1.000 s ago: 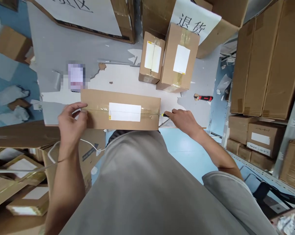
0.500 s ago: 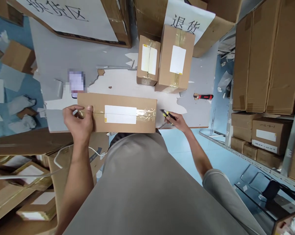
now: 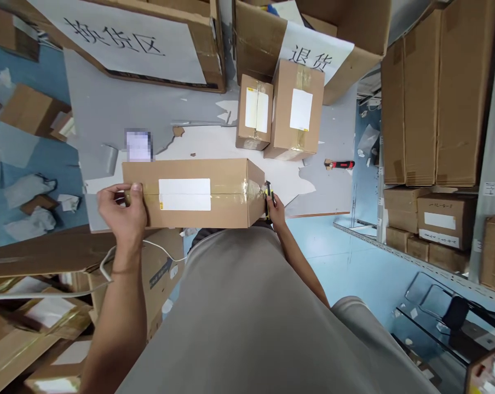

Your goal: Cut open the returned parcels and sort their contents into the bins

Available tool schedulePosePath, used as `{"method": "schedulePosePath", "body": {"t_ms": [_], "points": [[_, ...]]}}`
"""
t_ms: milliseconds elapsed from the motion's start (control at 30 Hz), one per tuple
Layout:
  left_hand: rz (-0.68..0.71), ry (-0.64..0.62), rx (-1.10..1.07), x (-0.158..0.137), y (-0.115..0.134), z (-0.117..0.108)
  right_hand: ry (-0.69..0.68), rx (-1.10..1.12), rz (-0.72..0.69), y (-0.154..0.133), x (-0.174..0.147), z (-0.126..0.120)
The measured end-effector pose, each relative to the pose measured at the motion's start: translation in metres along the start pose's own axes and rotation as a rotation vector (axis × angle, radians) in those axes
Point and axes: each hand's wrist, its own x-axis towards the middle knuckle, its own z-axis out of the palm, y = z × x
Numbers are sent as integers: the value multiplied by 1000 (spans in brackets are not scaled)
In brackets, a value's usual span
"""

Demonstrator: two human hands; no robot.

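A long taped cardboard box (image 3: 226, 180) with a white label lies at the table's front edge, its right end tipped so that the end face shows. My left hand (image 3: 126, 210) grips its left end, thumb on top and fingers round the far side. In my right hand (image 3: 277, 210) is a black and yellow utility knife (image 3: 268, 200), held upright against the taped right end of the box. Whether its blade has gone into the tape I cannot tell.
Two smaller taped boxes (image 3: 253, 112) (image 3: 297, 109) stand farther back. Behind them are large open cartons with handwritten paper signs (image 3: 136, 41). A red and black cutter (image 3: 340, 164) lies at right, a blurred phone (image 3: 139, 146) at left. Shelves with boxes (image 3: 447, 221) stand at right.
My right hand has brought the utility knife left to the box's end. The box has shifted left and turned so its right end face shows. My left hand keeps its grip.
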Motion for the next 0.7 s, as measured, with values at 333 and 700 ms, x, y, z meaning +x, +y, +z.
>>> {"method": "schedulePosePath", "body": {"t_ms": [333, 700], "points": [[-178, -467, -285, -31, 6, 123, 475, -426, -147, -86, -93, -108], [200, -604, -573, -10, 44, 67, 527, -819, -171, -123, -115, -53]]}}
